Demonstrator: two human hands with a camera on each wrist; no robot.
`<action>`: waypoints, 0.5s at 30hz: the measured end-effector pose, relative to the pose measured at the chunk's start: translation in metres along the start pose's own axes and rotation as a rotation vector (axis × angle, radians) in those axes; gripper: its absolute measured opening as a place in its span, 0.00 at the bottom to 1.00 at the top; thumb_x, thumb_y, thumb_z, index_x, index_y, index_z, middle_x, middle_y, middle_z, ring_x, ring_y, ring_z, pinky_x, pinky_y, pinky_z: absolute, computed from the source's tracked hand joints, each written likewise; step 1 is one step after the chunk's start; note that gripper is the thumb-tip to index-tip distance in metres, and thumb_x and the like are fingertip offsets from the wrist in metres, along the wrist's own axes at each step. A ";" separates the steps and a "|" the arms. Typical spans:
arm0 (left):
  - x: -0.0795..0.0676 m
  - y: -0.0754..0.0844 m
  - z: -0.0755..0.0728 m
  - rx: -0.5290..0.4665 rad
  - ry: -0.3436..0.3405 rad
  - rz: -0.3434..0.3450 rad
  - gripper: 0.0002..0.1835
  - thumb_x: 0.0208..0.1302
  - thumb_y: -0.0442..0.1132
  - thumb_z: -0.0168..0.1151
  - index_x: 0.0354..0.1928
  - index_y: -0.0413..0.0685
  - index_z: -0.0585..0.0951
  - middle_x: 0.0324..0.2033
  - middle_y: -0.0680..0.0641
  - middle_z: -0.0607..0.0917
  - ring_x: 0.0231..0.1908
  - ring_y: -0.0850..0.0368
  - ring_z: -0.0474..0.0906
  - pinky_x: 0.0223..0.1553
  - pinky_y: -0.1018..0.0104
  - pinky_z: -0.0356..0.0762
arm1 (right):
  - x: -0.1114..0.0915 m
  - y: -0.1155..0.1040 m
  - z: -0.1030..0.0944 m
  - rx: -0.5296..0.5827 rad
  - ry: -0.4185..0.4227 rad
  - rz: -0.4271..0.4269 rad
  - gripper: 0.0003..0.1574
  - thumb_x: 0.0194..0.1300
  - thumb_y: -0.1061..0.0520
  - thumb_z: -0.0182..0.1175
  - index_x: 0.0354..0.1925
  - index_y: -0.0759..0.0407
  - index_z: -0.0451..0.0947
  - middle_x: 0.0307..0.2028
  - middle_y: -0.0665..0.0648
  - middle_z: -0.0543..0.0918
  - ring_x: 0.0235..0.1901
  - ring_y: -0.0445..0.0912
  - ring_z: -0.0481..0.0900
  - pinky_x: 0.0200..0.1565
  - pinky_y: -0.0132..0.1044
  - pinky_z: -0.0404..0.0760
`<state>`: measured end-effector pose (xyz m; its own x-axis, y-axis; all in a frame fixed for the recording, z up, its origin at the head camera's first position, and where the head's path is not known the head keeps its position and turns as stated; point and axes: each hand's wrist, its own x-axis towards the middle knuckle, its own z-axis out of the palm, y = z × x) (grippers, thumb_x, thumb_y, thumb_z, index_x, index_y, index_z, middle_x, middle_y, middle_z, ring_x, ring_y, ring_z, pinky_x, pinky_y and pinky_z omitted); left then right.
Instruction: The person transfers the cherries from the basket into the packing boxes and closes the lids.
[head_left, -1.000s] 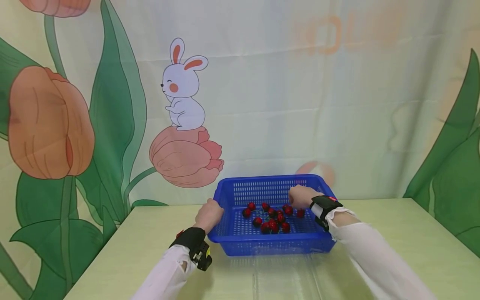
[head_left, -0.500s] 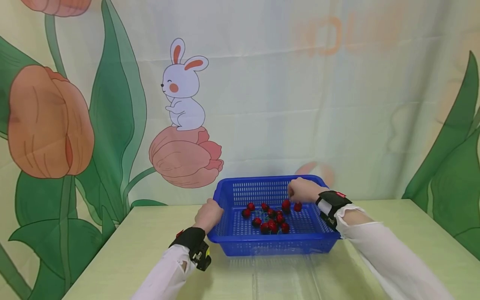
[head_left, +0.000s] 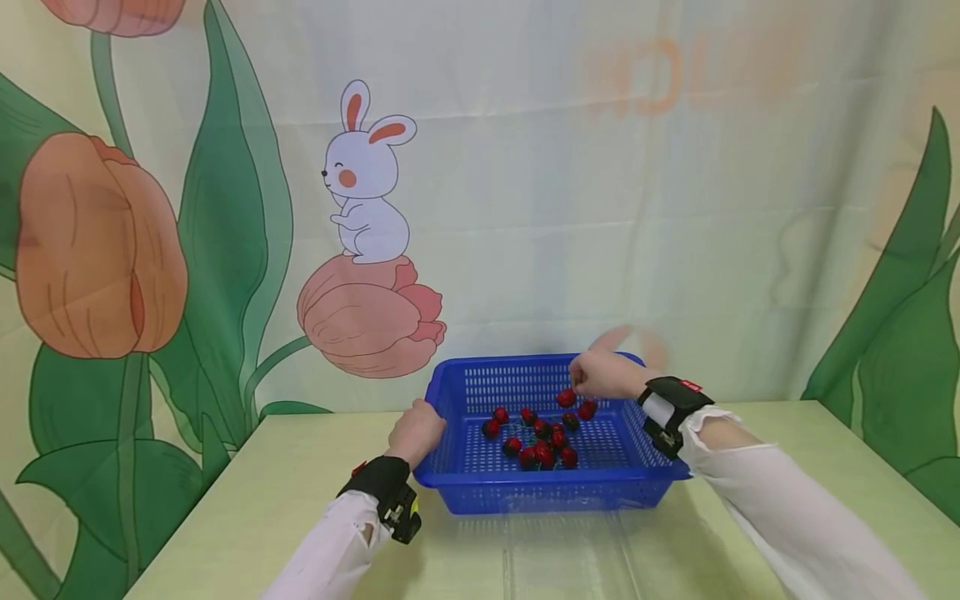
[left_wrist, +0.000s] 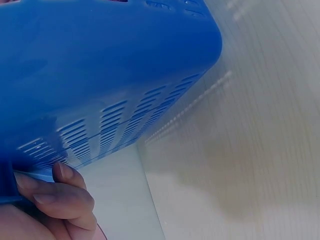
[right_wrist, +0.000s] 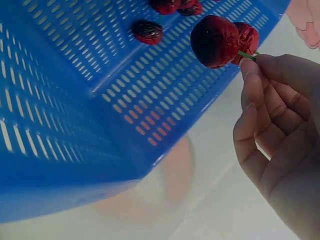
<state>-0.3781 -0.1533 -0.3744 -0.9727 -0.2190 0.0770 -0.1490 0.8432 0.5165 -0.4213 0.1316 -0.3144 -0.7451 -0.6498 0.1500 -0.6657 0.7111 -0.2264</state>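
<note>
A blue perforated plastic basket sits on the table with several dark red cherries on its floor. My left hand grips its left rim; in the left wrist view the curled fingers show at the rim, beside the slotted wall. Over the basket's back right part, my right hand pinches green stems between thumb and fingertips. From these stems hang two cherries, a darker one partly covering a redder one in the right wrist view.
A clear plastic container lies directly in front of the basket, its near end cut off by the frame. The pale wooden table ends at a printed curtain behind the basket.
My right hand has risen and drawn slightly back from the pile, lifting cherries by their stems. The left hand stays on the rim.
</note>
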 end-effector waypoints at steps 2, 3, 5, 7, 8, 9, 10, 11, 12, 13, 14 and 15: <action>0.000 0.000 0.000 0.000 0.001 0.000 0.24 0.64 0.38 0.49 0.54 0.24 0.62 0.35 0.32 0.76 0.34 0.39 0.77 0.35 0.47 0.74 | -0.001 -0.002 -0.002 0.004 -0.004 -0.001 0.04 0.60 0.66 0.56 0.31 0.62 0.78 0.23 0.50 0.76 0.20 0.42 0.70 0.26 0.36 0.70; 0.000 0.000 0.000 0.001 0.001 0.000 0.24 0.64 0.38 0.49 0.54 0.24 0.62 0.35 0.32 0.76 0.35 0.39 0.77 0.35 0.47 0.74 | -0.001 -0.003 -0.002 0.007 -0.007 0.001 0.04 0.60 0.66 0.56 0.31 0.62 0.78 0.23 0.51 0.76 0.20 0.42 0.70 0.26 0.36 0.70; 0.001 0.000 0.000 0.002 0.004 -0.001 0.24 0.64 0.38 0.49 0.54 0.24 0.62 0.35 0.32 0.76 0.35 0.39 0.77 0.35 0.47 0.74 | -0.001 -0.004 -0.004 0.013 -0.014 0.007 0.04 0.60 0.65 0.56 0.31 0.61 0.78 0.24 0.53 0.77 0.20 0.41 0.71 0.26 0.36 0.70; 0.002 -0.001 0.000 0.003 0.006 -0.002 0.23 0.64 0.38 0.49 0.53 0.24 0.63 0.35 0.32 0.76 0.35 0.39 0.77 0.35 0.47 0.74 | -0.002 -0.006 -0.006 0.020 -0.017 0.011 0.04 0.60 0.64 0.56 0.31 0.61 0.78 0.24 0.54 0.78 0.20 0.41 0.71 0.26 0.35 0.71; 0.002 -0.001 0.000 0.002 0.007 -0.003 0.23 0.63 0.38 0.49 0.53 0.24 0.63 0.34 0.32 0.76 0.35 0.39 0.77 0.35 0.47 0.74 | -0.002 -0.008 -0.007 0.022 -0.019 0.010 0.04 0.60 0.64 0.56 0.31 0.61 0.78 0.24 0.54 0.78 0.20 0.41 0.72 0.26 0.35 0.71; 0.002 -0.001 0.000 0.002 0.006 -0.003 0.23 0.63 0.38 0.49 0.53 0.24 0.63 0.34 0.32 0.76 0.35 0.39 0.77 0.35 0.47 0.74 | -0.003 -0.009 -0.008 0.023 -0.019 0.005 0.04 0.61 0.64 0.56 0.31 0.61 0.78 0.23 0.53 0.78 0.20 0.41 0.72 0.26 0.35 0.71; 0.002 -0.001 0.000 0.000 0.005 -0.004 0.23 0.63 0.38 0.49 0.52 0.24 0.63 0.34 0.32 0.76 0.35 0.39 0.77 0.35 0.47 0.74 | -0.004 -0.010 -0.009 0.024 -0.020 -0.001 0.04 0.61 0.64 0.56 0.31 0.62 0.78 0.23 0.53 0.78 0.20 0.42 0.73 0.26 0.35 0.71; 0.002 -0.001 0.000 -0.002 0.004 -0.005 0.23 0.63 0.38 0.49 0.52 0.24 0.63 0.34 0.32 0.76 0.35 0.39 0.77 0.35 0.47 0.74 | -0.005 -0.011 -0.010 0.025 -0.019 -0.004 0.04 0.61 0.64 0.56 0.31 0.62 0.78 0.23 0.52 0.78 0.20 0.42 0.73 0.26 0.35 0.71; 0.002 -0.001 0.000 -0.002 0.003 -0.006 0.23 0.63 0.38 0.49 0.52 0.24 0.63 0.34 0.32 0.76 0.35 0.39 0.77 0.35 0.47 0.74 | -0.005 -0.013 -0.011 0.029 -0.018 -0.009 0.04 0.61 0.64 0.56 0.31 0.62 0.78 0.23 0.52 0.78 0.20 0.43 0.73 0.26 0.35 0.71; 0.002 -0.001 0.000 -0.003 0.002 -0.006 0.23 0.64 0.38 0.49 0.52 0.24 0.63 0.34 0.32 0.76 0.35 0.39 0.77 0.35 0.47 0.74 | -0.006 -0.014 -0.012 0.031 -0.016 -0.013 0.04 0.61 0.64 0.56 0.31 0.61 0.78 0.23 0.52 0.78 0.20 0.43 0.74 0.26 0.35 0.71; 0.002 -0.001 0.000 -0.004 0.002 -0.005 0.23 0.64 0.38 0.49 0.52 0.24 0.63 0.35 0.32 0.76 0.35 0.39 0.77 0.35 0.47 0.74 | -0.007 -0.015 -0.013 0.034 -0.015 -0.021 0.04 0.61 0.64 0.56 0.31 0.62 0.78 0.23 0.52 0.78 0.20 0.43 0.73 0.26 0.35 0.71; 0.002 -0.001 0.000 -0.004 0.002 -0.005 0.23 0.63 0.38 0.49 0.52 0.24 0.63 0.35 0.32 0.76 0.35 0.39 0.77 0.35 0.47 0.74 | -0.008 -0.016 -0.014 0.038 -0.012 -0.025 0.05 0.61 0.64 0.56 0.31 0.61 0.78 0.23 0.53 0.78 0.20 0.43 0.73 0.26 0.35 0.71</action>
<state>-0.3803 -0.1543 -0.3751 -0.9717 -0.2238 0.0759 -0.1528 0.8400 0.5206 -0.4051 0.1297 -0.2988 -0.7275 -0.6707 0.1445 -0.6820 0.6839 -0.2591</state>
